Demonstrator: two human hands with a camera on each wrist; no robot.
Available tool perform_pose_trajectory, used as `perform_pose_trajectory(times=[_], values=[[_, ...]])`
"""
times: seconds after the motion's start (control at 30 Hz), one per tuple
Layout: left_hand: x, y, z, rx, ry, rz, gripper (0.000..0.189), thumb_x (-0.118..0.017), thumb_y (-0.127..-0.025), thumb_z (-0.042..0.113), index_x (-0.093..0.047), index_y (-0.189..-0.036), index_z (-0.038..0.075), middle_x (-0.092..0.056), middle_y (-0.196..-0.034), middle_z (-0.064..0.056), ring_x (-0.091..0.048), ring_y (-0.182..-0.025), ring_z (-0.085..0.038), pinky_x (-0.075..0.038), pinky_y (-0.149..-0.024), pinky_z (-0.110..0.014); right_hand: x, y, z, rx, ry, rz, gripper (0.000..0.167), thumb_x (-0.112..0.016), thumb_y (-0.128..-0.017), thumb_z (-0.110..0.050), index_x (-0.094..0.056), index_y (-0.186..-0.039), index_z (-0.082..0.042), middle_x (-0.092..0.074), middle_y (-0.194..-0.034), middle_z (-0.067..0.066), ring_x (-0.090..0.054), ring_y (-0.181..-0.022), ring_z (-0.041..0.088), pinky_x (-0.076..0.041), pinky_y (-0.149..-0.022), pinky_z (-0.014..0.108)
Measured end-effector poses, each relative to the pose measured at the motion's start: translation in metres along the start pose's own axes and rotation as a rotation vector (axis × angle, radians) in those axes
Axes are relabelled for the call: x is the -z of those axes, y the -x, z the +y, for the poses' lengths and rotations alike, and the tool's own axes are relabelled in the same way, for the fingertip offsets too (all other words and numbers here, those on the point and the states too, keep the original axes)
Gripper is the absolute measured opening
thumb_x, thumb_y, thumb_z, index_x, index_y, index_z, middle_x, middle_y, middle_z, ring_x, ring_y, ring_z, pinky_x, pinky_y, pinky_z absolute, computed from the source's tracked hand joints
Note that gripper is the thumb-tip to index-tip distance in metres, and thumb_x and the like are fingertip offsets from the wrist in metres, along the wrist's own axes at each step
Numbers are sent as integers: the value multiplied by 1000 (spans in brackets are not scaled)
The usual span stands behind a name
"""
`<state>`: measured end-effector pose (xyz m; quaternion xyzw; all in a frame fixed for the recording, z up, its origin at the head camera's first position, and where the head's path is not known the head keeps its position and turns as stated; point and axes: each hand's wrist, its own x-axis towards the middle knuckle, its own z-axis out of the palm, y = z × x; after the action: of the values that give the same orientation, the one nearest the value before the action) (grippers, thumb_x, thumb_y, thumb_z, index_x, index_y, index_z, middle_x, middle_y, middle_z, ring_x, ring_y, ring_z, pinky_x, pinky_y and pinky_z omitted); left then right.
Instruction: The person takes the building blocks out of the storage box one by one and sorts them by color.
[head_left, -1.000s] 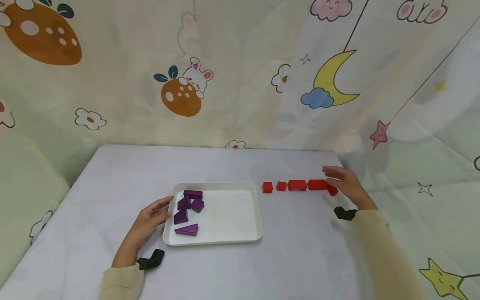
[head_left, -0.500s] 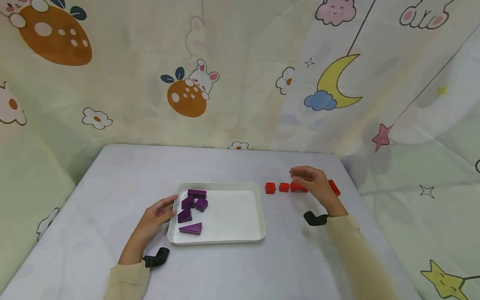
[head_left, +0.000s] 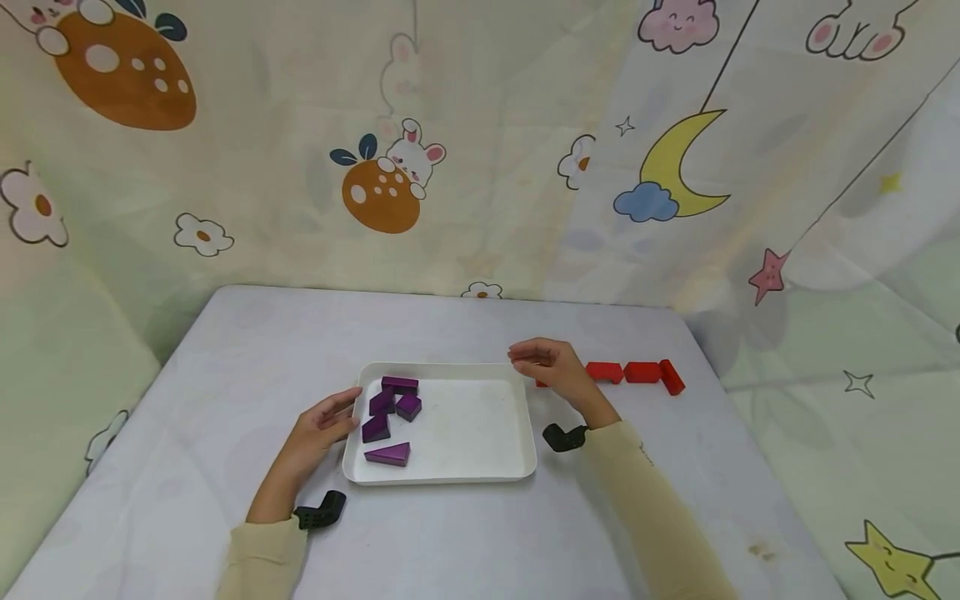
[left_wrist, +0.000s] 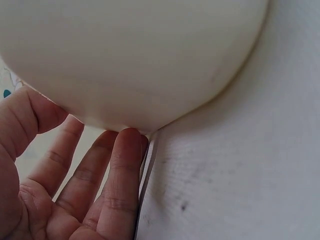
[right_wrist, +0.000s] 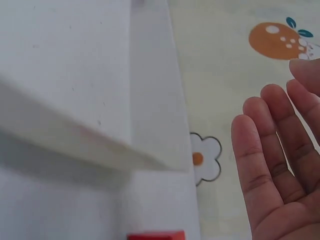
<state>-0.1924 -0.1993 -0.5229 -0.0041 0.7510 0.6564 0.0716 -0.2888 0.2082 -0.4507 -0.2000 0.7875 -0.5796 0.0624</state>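
Note:
A white tray [head_left: 468, 433] lies on the table, with several purple blocks [head_left: 381, 402] grouped along its left side. My left hand [head_left: 318, 433] rests at the tray's left edge; in the left wrist view, its fingertips [left_wrist: 127, 140] meet the outside of the wall. My right hand [head_left: 557, 372] hovers by the tray's back right corner, fingers extended and nothing in them. Beyond it runs a row of red blocks [head_left: 642, 372], its left end mostly hidden behind the hand. The right wrist view catches one red block [right_wrist: 159, 235] at its bottom edge.
A white cloth covers the table [head_left: 442, 542]. Its back edge meets a cloth backdrop [head_left: 495, 167] printed with cartoon figures. Black wrist cameras [head_left: 321, 510] are strapped to both wrists.
My right hand has swept left over the row of red blocks, from its right end to the tray's corner. The left hand keeps its place at the tray. The head view has shifted slightly.

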Motion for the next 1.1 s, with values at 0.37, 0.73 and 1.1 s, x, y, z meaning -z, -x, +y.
perform_pose_trajectory(times=[0.37, 0.73, 1.1], values=[[2, 2, -2, 12, 11, 12, 60, -66, -106, 5, -45, -161, -4, -42, -167, -26, -43, -153, -42, -53, -103, -20, -46, -29, 7, -17, 4, -94, 31, -74, -101, -1, -71, -130, 11, -74, -127, 26, -76, -112, 27, -60, -98, 31], [3, 2, 0, 19, 7, 28, 58, -66, -106, 5, -46, -160, -4, -44, -166, -26, -45, -152, -42, -53, -104, -22, -94, -52, 4, -60, 54, -201, 28, -75, -101, -2, -75, -128, 7, -77, -125, 19, -76, -113, 26, -59, -102, 33], [1, -2, -1, 0, 19, 23, 57, -65, -106, 4, -48, -159, -5, -45, -164, -26, -45, -152, -43, -53, -104, -22, -129, -62, 8, -65, 151, -234, 27, -76, -100, -1, -77, -126, 5, -78, -124, 18, -77, -111, 26, -59, -96, 28]])
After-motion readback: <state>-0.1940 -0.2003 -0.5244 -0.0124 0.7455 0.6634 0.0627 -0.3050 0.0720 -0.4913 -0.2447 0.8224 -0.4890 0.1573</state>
